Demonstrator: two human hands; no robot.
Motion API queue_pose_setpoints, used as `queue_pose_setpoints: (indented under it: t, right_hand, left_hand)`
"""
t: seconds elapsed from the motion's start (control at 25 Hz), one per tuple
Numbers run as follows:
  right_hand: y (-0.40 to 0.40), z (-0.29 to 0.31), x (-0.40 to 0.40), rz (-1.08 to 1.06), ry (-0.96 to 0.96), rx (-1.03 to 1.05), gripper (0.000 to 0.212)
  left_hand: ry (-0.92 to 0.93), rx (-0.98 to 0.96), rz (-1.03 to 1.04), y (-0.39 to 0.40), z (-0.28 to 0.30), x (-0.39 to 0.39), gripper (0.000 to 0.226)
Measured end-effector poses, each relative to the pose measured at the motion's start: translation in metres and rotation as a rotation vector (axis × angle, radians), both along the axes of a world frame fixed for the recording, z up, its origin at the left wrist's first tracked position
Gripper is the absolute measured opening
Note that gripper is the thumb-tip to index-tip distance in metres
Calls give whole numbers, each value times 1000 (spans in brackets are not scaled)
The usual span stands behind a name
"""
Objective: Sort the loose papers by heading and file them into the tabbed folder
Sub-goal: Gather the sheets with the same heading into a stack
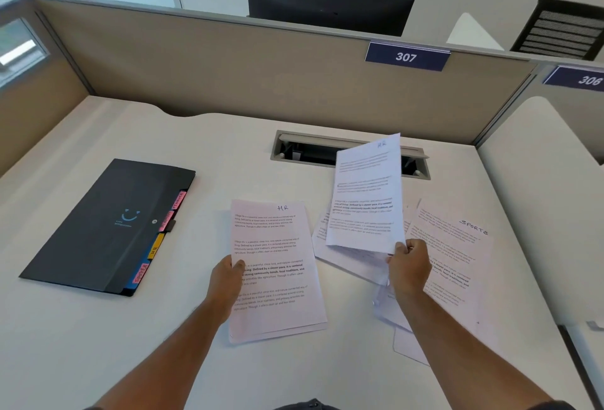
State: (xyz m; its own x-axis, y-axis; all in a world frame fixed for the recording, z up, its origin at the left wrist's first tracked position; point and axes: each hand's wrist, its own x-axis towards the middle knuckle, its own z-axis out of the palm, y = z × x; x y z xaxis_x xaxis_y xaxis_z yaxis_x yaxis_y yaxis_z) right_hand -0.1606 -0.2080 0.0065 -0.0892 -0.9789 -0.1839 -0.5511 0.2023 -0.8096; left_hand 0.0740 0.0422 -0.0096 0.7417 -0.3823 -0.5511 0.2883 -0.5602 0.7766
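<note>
1. On the white desk [98,344], at centre, lies a small stack of sheets [274,266] headed "HR"; the left hand [227,282] reaches in from below with the forearm extended, thumb curled over the stack's left edge and pinching it.
2. Right of centre, the right hand [410,267] is raised off the desk, thumb and fingers pinching the bottom corner of a single sheet [364,194], also headed "HR", which stands tilted upward.
3. Beneath and beside the right hand, loose papers [346,256] lie fanned, overlapping; one sheet [457,246] at the right is headed "SPORTS".
4. At far left, a dark folder [98,230] lies closed and flat, well apart from the papers, coloured tabs [157,246] showing along its right edge.
5. Behind, a partition [228,66] bears the sign "307" [407,56].
</note>
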Motion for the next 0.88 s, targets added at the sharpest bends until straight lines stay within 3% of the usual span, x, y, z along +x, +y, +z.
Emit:
queue_pose_setpoints:
  t: [0.2,0.44,0.88]
  right_hand:
    - [1,15,-4,13,-163,23,11]
    - [43,5,-1,163,-278,202,18]
    - [131,-23,4,386,-187,433,21]
  left_hand:
    - [0,-19,16,1,3,-2,23]
    - [26,-31,17,3,7,-2,27]
    - [35,-109,3,4,11,-6,39]
